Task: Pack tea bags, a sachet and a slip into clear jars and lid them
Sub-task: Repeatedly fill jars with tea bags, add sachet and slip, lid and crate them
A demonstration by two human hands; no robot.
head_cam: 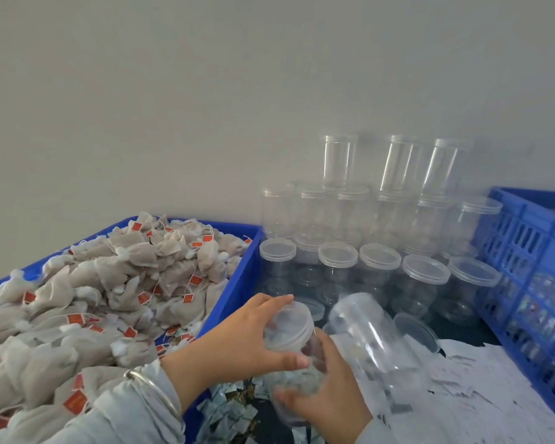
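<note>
we see beige-grey tea bags [116,277] carrying small red-orange tags [75,401] on pale strings, heaped in a bright blue crate [237,283]. the jar [293,363] we hold is clear, its lid [289,328] cloudy white, with pale grey-green contents inside. the stacked jars [378,248] behind are colourless and see-through. a second blue crate [526,251] has slatted sides, through which speckled multicoloured glints show. the slips [481,395] are white with faint grey print; the sachets [228,411] are pale blue-grey and white. our sleeve [125,415] is light grey, the bangle [156,392] silver, the wall [205,91] plain grey-white.
</note>
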